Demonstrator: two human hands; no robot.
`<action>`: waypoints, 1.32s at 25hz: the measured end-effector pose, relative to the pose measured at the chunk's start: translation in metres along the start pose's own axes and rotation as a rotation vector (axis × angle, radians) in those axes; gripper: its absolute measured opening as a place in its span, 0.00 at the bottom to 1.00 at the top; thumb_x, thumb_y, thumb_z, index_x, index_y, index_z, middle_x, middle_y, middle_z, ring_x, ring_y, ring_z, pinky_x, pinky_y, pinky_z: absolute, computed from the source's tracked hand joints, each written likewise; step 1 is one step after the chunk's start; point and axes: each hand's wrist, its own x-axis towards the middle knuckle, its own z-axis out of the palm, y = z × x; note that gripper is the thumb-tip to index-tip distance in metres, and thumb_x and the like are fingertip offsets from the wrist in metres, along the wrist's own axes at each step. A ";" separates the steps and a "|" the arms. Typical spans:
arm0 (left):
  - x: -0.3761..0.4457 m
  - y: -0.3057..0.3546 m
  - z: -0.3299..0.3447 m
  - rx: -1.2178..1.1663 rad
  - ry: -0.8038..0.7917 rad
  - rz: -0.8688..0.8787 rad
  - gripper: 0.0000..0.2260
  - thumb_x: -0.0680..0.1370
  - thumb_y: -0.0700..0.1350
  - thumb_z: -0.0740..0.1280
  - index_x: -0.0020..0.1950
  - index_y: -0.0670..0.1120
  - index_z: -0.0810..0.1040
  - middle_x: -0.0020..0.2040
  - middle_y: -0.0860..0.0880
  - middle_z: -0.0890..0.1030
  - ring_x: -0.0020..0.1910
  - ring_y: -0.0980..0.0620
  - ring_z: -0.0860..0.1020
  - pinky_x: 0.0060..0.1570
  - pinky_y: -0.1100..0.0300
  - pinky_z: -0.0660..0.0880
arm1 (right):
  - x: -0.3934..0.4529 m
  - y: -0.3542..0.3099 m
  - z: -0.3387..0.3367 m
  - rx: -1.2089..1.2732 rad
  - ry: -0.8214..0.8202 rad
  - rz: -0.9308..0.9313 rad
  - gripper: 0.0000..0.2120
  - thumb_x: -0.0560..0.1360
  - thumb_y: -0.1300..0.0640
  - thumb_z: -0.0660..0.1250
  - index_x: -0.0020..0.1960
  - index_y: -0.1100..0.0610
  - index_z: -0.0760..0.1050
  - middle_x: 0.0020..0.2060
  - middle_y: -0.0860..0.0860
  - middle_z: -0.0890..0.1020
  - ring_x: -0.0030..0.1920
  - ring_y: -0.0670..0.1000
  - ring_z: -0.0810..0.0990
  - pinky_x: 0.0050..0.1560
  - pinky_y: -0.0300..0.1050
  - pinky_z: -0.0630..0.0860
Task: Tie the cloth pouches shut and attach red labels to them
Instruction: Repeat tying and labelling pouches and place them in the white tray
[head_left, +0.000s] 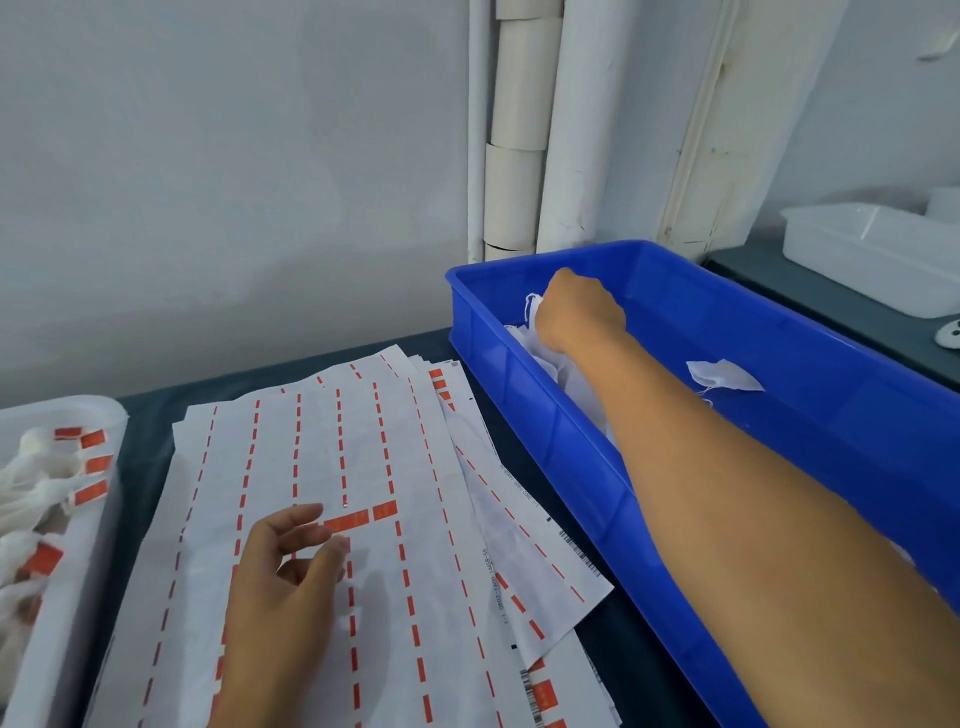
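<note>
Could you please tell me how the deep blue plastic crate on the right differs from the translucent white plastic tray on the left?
The deep blue plastic crate is opaque; the translucent white plastic tray is pale. The crate holds unlabelled white cloth pouches, where the right hand grips one; the tray holds tied pouches bearing red labels. Both rest on the dark table.

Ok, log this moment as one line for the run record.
right hand: in blue bin, gripping white cloth pouch | left hand: open over label sheets | labelled pouches: left tray
</note>
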 end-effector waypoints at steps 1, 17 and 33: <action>-0.001 0.002 0.000 -0.003 0.004 0.001 0.14 0.79 0.42 0.72 0.60 0.54 0.74 0.50 0.54 0.79 0.43 0.50 0.82 0.35 0.64 0.75 | -0.004 -0.006 -0.008 0.045 0.030 -0.052 0.11 0.82 0.61 0.64 0.63 0.59 0.71 0.44 0.54 0.76 0.44 0.56 0.77 0.35 0.48 0.71; -0.010 0.018 -0.020 -0.539 0.043 0.072 0.20 0.78 0.60 0.57 0.65 0.53 0.77 0.59 0.51 0.84 0.57 0.50 0.83 0.55 0.54 0.80 | -0.179 -0.105 0.030 0.967 -0.463 -0.633 0.09 0.82 0.56 0.64 0.52 0.47 0.83 0.46 0.40 0.84 0.44 0.40 0.81 0.40 0.32 0.76; -0.007 0.005 -0.014 -0.137 0.026 0.044 0.04 0.82 0.52 0.66 0.48 0.54 0.78 0.43 0.56 0.81 0.43 0.57 0.80 0.37 0.70 0.77 | -0.198 -0.059 0.096 0.979 -0.465 -0.566 0.14 0.77 0.41 0.67 0.63 0.33 0.75 0.54 0.34 0.81 0.56 0.44 0.81 0.50 0.45 0.83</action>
